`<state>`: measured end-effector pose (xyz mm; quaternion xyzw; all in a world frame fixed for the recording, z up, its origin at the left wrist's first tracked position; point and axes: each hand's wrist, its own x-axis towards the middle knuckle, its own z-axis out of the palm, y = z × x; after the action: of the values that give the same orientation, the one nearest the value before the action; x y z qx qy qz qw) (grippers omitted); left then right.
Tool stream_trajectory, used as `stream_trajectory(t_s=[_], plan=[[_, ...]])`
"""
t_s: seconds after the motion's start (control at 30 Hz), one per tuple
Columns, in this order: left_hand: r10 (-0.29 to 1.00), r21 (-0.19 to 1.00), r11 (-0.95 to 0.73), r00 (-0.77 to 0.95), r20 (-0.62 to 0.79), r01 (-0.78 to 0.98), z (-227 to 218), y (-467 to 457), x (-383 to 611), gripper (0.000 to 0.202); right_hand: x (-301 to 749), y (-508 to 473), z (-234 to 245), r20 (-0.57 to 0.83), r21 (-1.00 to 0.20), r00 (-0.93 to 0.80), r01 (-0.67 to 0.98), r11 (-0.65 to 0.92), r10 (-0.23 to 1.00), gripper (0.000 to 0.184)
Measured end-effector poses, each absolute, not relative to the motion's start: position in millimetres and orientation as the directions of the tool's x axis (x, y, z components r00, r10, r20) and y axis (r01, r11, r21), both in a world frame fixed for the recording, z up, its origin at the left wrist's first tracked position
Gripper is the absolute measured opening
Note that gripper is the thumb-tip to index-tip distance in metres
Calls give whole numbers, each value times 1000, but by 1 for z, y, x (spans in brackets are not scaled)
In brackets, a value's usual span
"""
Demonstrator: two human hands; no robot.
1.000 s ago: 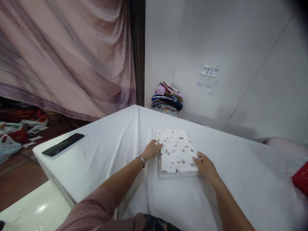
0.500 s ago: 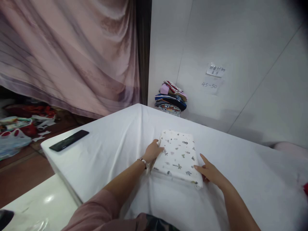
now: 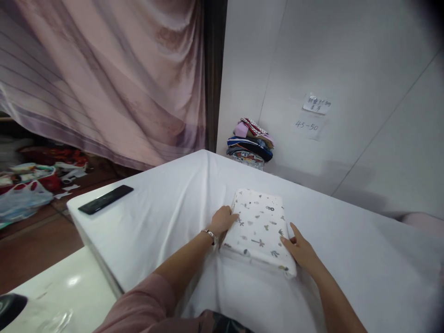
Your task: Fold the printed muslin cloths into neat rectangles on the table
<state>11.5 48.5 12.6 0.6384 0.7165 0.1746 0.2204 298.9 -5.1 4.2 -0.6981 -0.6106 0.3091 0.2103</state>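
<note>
A folded white cloth with small printed figures (image 3: pixel 259 226) lies on the white-covered table (image 3: pixel 166 217). My left hand (image 3: pixel 223 219) holds its left edge, fingers curled round the side. At the cloth's right near edge is my right hand (image 3: pixel 299 246), thumb up along the side and fingers under or against the cloth. The near end of the folded cloth is raised a little off the table.
A black phone-like slab (image 3: pixel 105 199) lies near the table's left corner. A stack of folded colourful clothes (image 3: pixel 250 144) sits at the far corner against the white wall. A pink curtain hangs at left; bags and clutter (image 3: pixel 24 185) cover the floor.
Both hands have gripped the folded cloth's sides and lifted its near end, turning it slightly. The view has shifted to the left.
</note>
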Motion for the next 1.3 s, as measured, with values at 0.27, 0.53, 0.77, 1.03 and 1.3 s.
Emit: stream_trajectory(t_s=[0.27,0.53,0.77,1.03,1.3], plan=[[991,529,124,-76,-111,840,12,51,9,28,300,-4,4,-198,-667,50,725,-172,979,78],[991,490,108,-53,-125,865,15,49,11,33,296,-7,6,-177,-684,57,711,-164,983,76],[985,499,117,-37,-167,859,20,53,8,40,293,-7,4,-162,-673,68,722,-160,985,74],[979,478,174,-101,-174,861,25,75,20,50,284,-7,1,-108,-631,74,766,-125,991,73],[982,447,169,-112,-150,879,15,76,14,45,285,-8,1,-100,-673,58,732,-111,993,69]])
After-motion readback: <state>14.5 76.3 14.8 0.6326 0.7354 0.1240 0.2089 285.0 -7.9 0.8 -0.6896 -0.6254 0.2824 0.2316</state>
